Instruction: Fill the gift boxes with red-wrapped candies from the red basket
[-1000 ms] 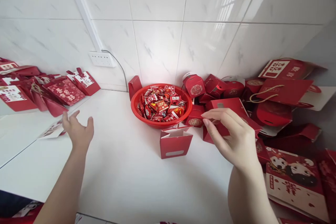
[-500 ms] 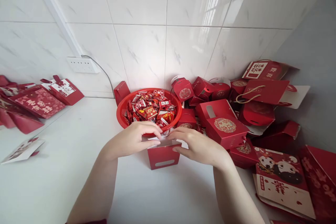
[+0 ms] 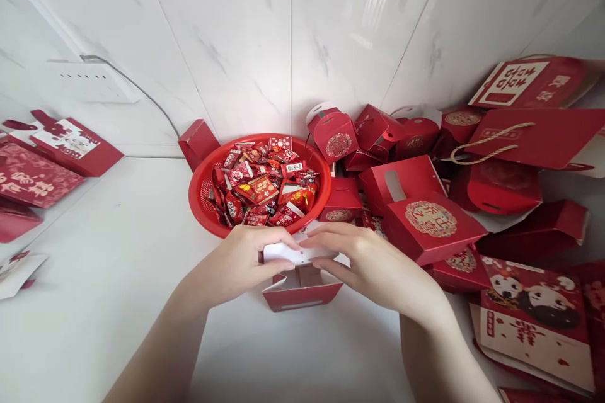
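A small red box (image 3: 302,297) with a pale inside stands open at the top, in front of the candy basket. My left hand (image 3: 246,261) has its thumb and fingers on the left part of the box's white flap (image 3: 288,254). On the flap's right part, my right hand (image 3: 362,258) grips with thumb and fingertips. Both hands meet near the middle of the flap. Just behind them is a red plastic basket (image 3: 201,211) filled with red-wrapped candies (image 3: 259,189).
Red boxes (image 3: 430,220) and bags (image 3: 539,138) are piled on the right. A panda-like printed box (image 3: 534,321) lies at the lower right. More red packages (image 3: 40,173) are at the left. A socket strip (image 3: 92,80) is on the tiled wall.
The view has moved closer and tilted down. The box's opening and white flap now show more clearly between my hands, with the box tipped so its front looks shallower.
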{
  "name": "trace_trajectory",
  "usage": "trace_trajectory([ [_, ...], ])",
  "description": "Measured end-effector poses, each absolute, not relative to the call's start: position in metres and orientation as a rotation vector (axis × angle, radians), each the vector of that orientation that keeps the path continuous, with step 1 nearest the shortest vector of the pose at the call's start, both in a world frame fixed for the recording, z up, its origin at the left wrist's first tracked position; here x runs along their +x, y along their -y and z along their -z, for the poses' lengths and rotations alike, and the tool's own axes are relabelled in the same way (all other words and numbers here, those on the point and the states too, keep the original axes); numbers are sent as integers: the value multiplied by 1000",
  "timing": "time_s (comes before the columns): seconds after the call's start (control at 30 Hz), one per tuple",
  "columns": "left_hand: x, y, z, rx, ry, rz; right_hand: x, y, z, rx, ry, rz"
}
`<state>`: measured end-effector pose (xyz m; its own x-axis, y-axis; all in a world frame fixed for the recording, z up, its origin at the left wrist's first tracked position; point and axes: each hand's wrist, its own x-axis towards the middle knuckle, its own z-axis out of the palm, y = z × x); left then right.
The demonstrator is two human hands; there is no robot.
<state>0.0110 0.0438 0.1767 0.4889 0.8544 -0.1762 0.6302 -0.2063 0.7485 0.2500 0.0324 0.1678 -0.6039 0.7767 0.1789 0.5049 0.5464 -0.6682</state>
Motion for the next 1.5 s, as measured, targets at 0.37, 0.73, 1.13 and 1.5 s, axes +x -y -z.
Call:
trace_trajectory([
  [0.37, 20, -36, -177, 2167, -1259, -163, 240, -30, -162, -1225, 2507, -668],
  [0.73, 30, -31, -167, 2215, -1302, -234, 233, -30, -161, -1145, 2519, -514],
  [1.13, 22, -35, -177, 2130, -1343, -274, 239, -28, -167, -1212, 2469, -654],
  [1.5, -11, -33, -196, 2100, -1125, -198, 260, -37, -163, -1358, 2325, -746],
])
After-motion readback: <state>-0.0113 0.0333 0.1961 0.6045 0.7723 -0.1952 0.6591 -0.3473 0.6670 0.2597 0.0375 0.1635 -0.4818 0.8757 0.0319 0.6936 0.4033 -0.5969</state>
